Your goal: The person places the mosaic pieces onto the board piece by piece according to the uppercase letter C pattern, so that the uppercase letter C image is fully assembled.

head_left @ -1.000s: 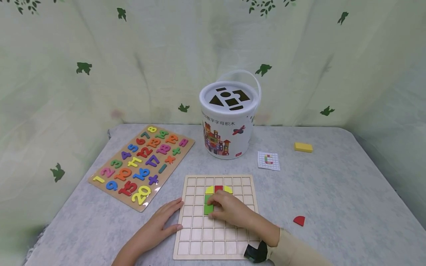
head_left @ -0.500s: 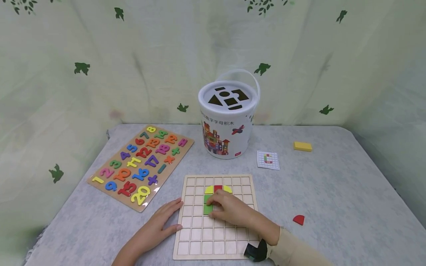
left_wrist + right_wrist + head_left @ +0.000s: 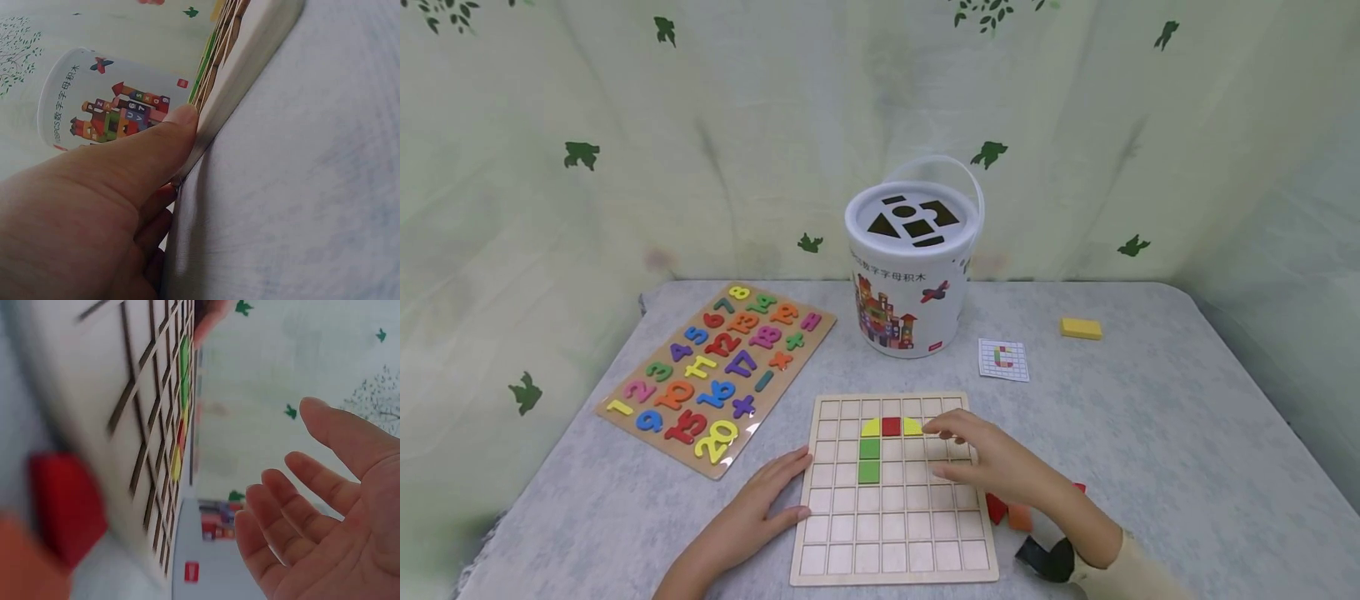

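Note:
A wooden grid board (image 3: pixel 842 554) lies on the table. Set in its cells are a red square tile (image 3: pixel 891 427), a yellow quarter-round tile (image 3: pixel 871 427) on its left, another yellow tile (image 3: pixel 912 427) on its right, and two green squares (image 3: pixel 868 472) in a column below the left yellow one. My left hand (image 3: pixel 752 508) rests at the board's left edge, fingers and thumb extended; in the left wrist view the thumb (image 3: pixel 165 140) touches the rim. Above the board's right side my right hand (image 3: pixel 1000 467) hovers with loosely spread fingers; the right wrist view shows its palm (image 3: pixel 337 550) holding nothing.
Beside the board's right edge lie a red piece (image 3: pixel 996 508) and an orange one (image 3: pixel 1019 517), with another red piece (image 3: pixel 1079 487) partly behind the arm. Behind stand a white bucket (image 3: pixel 910 292), a pattern card (image 3: pixel 1003 360), a yellow block (image 3: pixel 1081 328) and a number puzzle (image 3: pixel 715 379).
My right hand has lifted off the green tiles and moved right, fingers opening. The green squares now show fully, and red and orange pieces appear beside the board. My left hand has stayed put.

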### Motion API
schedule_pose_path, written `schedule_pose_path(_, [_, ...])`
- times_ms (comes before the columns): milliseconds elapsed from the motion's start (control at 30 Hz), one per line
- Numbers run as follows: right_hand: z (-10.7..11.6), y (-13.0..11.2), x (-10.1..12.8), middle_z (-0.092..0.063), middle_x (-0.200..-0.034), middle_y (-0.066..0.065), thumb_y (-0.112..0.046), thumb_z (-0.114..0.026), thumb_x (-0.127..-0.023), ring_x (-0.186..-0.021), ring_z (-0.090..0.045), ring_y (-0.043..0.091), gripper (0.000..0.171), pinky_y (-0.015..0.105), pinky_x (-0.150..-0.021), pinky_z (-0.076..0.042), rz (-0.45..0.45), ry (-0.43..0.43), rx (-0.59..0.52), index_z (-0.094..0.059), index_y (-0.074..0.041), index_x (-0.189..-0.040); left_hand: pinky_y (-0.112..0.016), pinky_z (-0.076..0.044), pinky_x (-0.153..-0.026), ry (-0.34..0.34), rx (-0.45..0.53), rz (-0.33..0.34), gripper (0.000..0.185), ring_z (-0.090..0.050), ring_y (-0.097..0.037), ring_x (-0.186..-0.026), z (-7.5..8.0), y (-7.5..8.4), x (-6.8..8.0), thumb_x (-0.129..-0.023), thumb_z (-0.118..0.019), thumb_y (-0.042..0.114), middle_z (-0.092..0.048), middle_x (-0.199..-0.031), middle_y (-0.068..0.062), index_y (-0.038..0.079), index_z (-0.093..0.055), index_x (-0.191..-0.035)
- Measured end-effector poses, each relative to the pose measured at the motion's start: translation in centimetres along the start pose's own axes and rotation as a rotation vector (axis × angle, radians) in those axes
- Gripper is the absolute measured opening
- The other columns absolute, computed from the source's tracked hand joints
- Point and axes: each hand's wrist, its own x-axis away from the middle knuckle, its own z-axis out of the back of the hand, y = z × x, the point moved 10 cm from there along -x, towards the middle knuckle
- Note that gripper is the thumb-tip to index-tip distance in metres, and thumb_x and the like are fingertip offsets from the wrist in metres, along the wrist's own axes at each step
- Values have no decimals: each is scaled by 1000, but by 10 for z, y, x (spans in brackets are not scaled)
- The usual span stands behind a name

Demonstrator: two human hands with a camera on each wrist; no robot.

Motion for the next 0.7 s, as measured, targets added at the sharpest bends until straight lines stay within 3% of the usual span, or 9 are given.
schedule_pose_path(167, [13,20,26,-50,-119,-2,-22,-69,-81,-103,-51,20,47,40,-86,-45,-56,28,65,-51,-11,-123,-53,-22,-101,12,-11,-13,63,-26,-28,-129,1,1,1,-83,-60,41,-32,-142,-2,14,-39,-137])
schedule_pose_path(433, [6,40,58,-50,-117,-4,-35,-68,-79,-102,-49,15,51,30,-87,-44,-56,-6,112,-51,-11,-121,-48,-25,-101,-15,2,15,64,-25,-24,-130,-1,-2,0,-83,-59,44,-31,-143,1,17,-39,-137])
schedule_pose_path(700, [-3,52,69,-48,-111,-12,-38,-69,-78,-99,-47,10,45,29,-88,-44,-125,-3,237,-55,-16,-114,-48,-25,-101,-18,5,13,65,-25,-25,-130,-2,-3,0,-83,-60,44,-31,-143,1,17,-39,-137])
